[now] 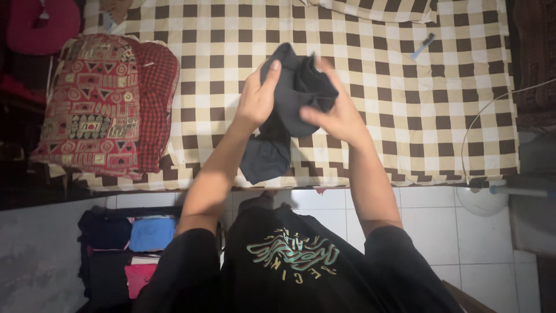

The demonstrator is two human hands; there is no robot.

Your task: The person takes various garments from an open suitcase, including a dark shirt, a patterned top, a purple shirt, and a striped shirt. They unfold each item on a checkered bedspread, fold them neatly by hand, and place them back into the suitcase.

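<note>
Over checked bed (370,104) — soft dk cloth (295,95), bunched.

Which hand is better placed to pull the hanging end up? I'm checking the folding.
Probably the left hand: the dark garment hangs down on its side, while the right hand grips the bunched part.

packages: none in view
labels: none in view on any thing
signs: none in view
screens: none in view
print: a teal and cream swirled design (292,255) on the chest of the person's black shirt, low in the centre
</note>
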